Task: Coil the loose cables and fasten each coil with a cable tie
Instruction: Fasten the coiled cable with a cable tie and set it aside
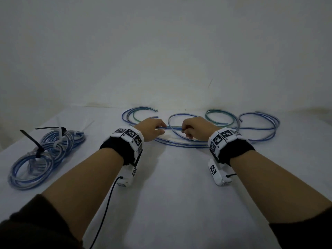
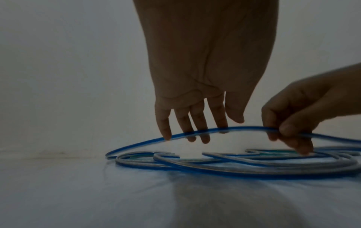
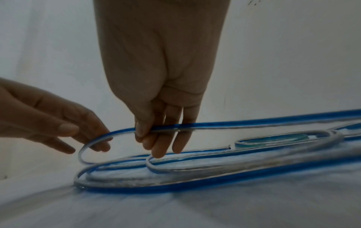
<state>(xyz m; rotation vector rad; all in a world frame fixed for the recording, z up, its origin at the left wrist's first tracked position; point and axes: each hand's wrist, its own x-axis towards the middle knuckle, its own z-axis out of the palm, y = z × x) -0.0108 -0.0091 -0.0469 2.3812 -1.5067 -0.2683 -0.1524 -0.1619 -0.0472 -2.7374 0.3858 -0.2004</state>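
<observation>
A loose blue and clear cable (image 1: 172, 128) lies in wide loops across the back of the white table. One stretch of it is lifted between my hands. My right hand (image 1: 186, 130) pinches that stretch (image 3: 215, 124) between thumb and fingers (image 3: 156, 151). My left hand (image 1: 156, 128) is a short way to the left. Its nearly straight fingers (image 2: 201, 138) rest against the raised cable (image 2: 250, 128), and the thumb hangs just above it. In the right wrist view the cable bends into a curve by the left hand (image 3: 93, 135).
Several tied coils (image 1: 45, 155) lie at the left of the table, bound with a black tie (image 1: 30, 139) and a white tie (image 1: 60, 135). More loose blue and green loops (image 1: 258, 123) spread to the back right. A wall stands close behind the table edge (image 1: 100, 106).
</observation>
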